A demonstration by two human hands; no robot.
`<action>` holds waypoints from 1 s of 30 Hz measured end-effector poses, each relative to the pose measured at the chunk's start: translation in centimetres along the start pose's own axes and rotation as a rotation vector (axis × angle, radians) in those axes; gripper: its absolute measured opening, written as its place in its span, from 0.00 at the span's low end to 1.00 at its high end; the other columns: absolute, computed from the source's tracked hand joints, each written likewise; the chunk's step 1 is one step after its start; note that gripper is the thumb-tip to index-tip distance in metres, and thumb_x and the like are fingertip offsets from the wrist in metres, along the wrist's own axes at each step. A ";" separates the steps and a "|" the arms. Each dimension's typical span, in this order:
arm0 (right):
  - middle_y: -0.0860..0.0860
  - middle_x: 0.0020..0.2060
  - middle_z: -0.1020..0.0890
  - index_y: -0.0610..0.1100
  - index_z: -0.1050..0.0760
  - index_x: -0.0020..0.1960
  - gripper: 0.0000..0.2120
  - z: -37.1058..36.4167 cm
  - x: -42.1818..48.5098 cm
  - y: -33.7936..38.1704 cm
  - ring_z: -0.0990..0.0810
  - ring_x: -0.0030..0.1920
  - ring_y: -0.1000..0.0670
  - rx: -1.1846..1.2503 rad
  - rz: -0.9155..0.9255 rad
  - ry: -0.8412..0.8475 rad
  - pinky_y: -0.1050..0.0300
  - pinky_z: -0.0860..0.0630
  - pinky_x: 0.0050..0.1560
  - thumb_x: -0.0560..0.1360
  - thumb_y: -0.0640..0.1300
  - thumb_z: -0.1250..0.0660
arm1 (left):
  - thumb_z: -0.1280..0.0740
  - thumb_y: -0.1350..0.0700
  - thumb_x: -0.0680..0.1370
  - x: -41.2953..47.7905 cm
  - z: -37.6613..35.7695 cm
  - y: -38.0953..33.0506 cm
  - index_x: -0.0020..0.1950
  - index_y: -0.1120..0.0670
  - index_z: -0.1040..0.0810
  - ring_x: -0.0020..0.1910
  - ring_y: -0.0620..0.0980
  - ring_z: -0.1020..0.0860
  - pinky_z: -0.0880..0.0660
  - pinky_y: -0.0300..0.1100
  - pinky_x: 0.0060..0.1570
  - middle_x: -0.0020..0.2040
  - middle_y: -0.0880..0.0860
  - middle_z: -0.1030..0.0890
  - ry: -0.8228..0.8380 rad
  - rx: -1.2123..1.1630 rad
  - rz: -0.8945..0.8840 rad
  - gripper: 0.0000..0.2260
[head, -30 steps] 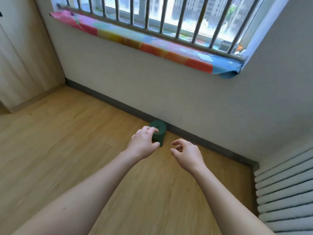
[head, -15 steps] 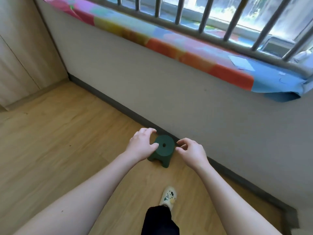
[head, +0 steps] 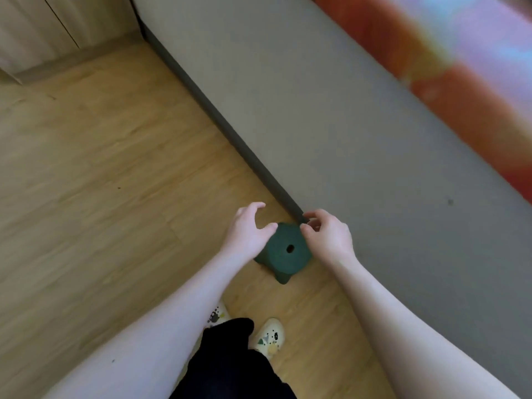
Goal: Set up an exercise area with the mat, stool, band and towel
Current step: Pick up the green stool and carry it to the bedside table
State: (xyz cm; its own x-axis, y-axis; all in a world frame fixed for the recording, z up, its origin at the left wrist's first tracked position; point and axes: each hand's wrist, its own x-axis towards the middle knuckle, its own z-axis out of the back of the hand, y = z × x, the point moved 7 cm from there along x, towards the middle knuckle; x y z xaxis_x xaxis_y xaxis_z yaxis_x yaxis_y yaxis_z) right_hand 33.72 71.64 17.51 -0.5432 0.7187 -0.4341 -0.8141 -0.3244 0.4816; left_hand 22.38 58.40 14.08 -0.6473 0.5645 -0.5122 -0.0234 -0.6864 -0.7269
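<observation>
Green stool (head: 283,251) on floor (head: 115,168); L hand (head: 247,234) spread at its 9 o'clock, R hand (head: 328,240) curled at 2 o'clock, grip unclear.

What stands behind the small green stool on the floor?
Behind the green stool runs the dark baseboard of the grey wall. The right hand covers the stool's far edge, so whether it touches the baseboard cannot be seen.

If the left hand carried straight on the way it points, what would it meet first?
Most likely the left rim of the small dark green round stool; the left hand is open beside it, thumb near it. Depth is unclear.
</observation>
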 end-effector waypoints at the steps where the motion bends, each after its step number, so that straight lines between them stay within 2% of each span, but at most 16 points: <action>1: 0.52 0.55 0.18 0.49 0.25 0.64 0.15 -0.8 1.9 -0.2 0.21 0.54 0.51 -0.014 -0.006 0.008 0.61 0.28 0.48 0.79 0.47 0.37 | 0.34 0.48 0.77 2.0 -0.6 0.9 0.71 0.47 0.34 0.67 0.51 0.31 0.32 0.44 0.61 0.70 0.51 0.33 0.006 -0.025 0.031 0.23; 7: 0.51 0.53 0.18 0.49 0.24 0.63 0.15 -5.5 9.5 -2.1 0.21 0.53 0.49 -0.073 -0.013 0.057 0.58 0.26 0.50 0.77 0.46 0.37 | 0.32 0.47 0.76 8.3 -3.9 5.3 0.71 0.48 0.33 0.66 0.52 0.30 0.33 0.44 0.62 0.69 0.53 0.31 0.003 -0.091 0.128 0.24; 13: 0.49 0.55 0.19 0.49 0.25 0.63 0.15 -11.4 14.9 -6.8 0.21 0.55 0.47 -0.114 0.011 0.163 0.51 0.24 0.57 0.77 0.47 0.37 | 0.32 0.47 0.76 12.1 -9.0 10.3 0.70 0.48 0.33 0.67 0.51 0.31 0.33 0.42 0.61 0.70 0.52 0.31 -0.023 -0.132 0.225 0.24; 19: 0.47 0.58 0.20 0.48 0.26 0.65 0.17 -16.5 19.8 -12.9 0.22 0.58 0.46 -0.215 0.112 0.233 0.53 0.26 0.57 0.77 0.46 0.36 | 0.32 0.49 0.76 14.4 -16.0 15.4 0.72 0.49 0.34 0.68 0.52 0.32 0.35 0.42 0.62 0.69 0.54 0.31 -0.062 -0.126 0.281 0.25; 24: 0.46 0.61 0.22 0.49 0.28 0.68 0.20 -20.2 24.1 -18.4 0.25 0.62 0.44 -0.259 0.122 0.260 0.54 0.28 0.58 0.76 0.46 0.36 | 0.31 0.49 0.75 15.9 -21.9 20.6 0.73 0.51 0.35 0.67 0.53 0.31 0.33 0.44 0.64 0.68 0.56 0.31 -0.104 -0.163 0.393 0.28; 30: 0.45 0.64 0.24 0.48 0.32 0.70 0.22 -23.6 29.1 -23.9 0.27 0.65 0.44 -0.268 0.069 0.264 0.52 0.30 0.62 0.77 0.46 0.36 | 0.29 0.44 0.73 17.8 -29.1 26.1 0.76 0.51 0.43 0.69 0.54 0.33 0.32 0.50 0.67 0.73 0.54 0.36 -0.154 -0.424 0.639 0.38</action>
State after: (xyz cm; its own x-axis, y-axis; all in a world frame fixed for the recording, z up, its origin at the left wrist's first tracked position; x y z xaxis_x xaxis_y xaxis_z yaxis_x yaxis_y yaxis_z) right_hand 32.50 85.73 -24.59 -0.6044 0.5176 -0.6056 -0.7796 -0.5408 0.3159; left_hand 32.39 63.84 -27.33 -0.5365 0.0272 -0.8435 0.6624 -0.6058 -0.4409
